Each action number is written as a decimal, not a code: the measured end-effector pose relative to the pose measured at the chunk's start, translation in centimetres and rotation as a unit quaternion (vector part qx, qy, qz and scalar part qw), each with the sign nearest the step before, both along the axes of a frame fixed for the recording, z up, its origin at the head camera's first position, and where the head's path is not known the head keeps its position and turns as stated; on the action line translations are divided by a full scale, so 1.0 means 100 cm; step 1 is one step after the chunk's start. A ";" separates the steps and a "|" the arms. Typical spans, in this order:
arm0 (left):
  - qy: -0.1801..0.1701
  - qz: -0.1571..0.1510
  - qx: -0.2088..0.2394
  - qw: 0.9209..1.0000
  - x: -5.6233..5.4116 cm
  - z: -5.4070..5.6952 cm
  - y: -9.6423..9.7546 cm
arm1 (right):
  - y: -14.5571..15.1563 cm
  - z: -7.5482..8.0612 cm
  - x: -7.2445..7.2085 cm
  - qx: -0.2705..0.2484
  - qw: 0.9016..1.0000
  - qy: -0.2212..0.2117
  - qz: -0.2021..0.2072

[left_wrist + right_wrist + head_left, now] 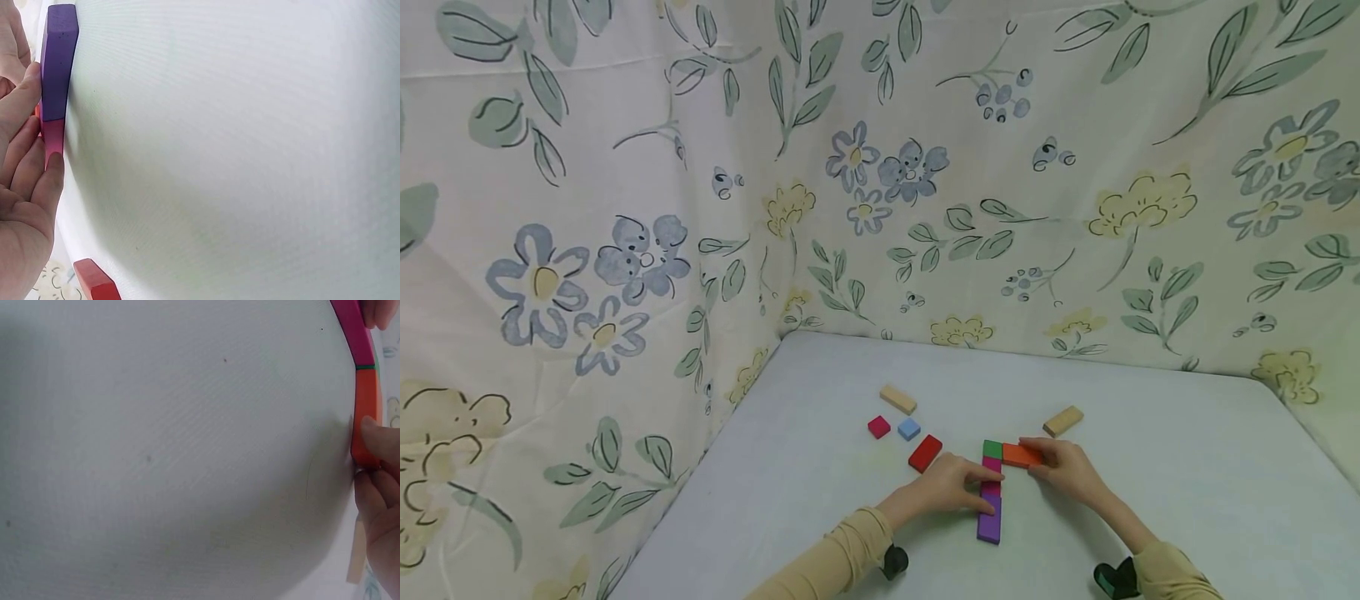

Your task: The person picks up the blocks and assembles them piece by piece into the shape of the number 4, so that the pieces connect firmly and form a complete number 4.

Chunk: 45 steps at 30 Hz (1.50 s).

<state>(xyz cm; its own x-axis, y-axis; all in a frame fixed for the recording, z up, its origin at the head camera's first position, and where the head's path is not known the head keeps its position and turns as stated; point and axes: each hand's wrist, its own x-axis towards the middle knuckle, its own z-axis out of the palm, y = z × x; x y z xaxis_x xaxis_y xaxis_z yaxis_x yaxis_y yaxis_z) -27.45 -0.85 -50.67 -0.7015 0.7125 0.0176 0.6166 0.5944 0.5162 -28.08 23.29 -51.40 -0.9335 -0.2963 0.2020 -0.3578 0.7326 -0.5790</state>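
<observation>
A green block, a pink block and a purple block lie end to end in a line on the white table. An orange block meets the green one at its right, making a corner. My left hand reaches over the line from the left, its fairly straight fingers and thumb touching the pink and purple blocks. From the other side, my right hand pinches the orange block near its right end. In the right wrist view its thumb presses the block's side.
Left of the line lie a red block, a blue block, a small crimson block and a plain wooden block. Another wooden block sits beyond my right hand. Floral cloth hangs behind the table.
</observation>
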 end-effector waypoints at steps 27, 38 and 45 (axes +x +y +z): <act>-0.012 0.000 0.010 1.000 0.001 0.000 -0.001 | 0.001 0.000 0.001 0.010 1.000 -0.001 0.014; -0.011 0.000 0.005 1.000 0.000 0.000 0.000 | 0.002 0.001 0.001 -0.002 1.000 -0.020 0.001; -0.010 0.001 0.004 1.000 0.000 0.000 -0.001 | 0.003 0.004 0.002 -0.017 1.000 -0.001 0.009</act>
<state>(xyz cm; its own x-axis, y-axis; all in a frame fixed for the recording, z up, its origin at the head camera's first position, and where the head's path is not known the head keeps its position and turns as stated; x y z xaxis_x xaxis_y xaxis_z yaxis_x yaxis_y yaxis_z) -27.41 -0.93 -50.70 -0.7037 0.7104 0.0091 0.6049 0.5924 0.5321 -27.89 23.58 -50.95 -0.9285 -0.3063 0.2101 -0.3696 0.7062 -0.6039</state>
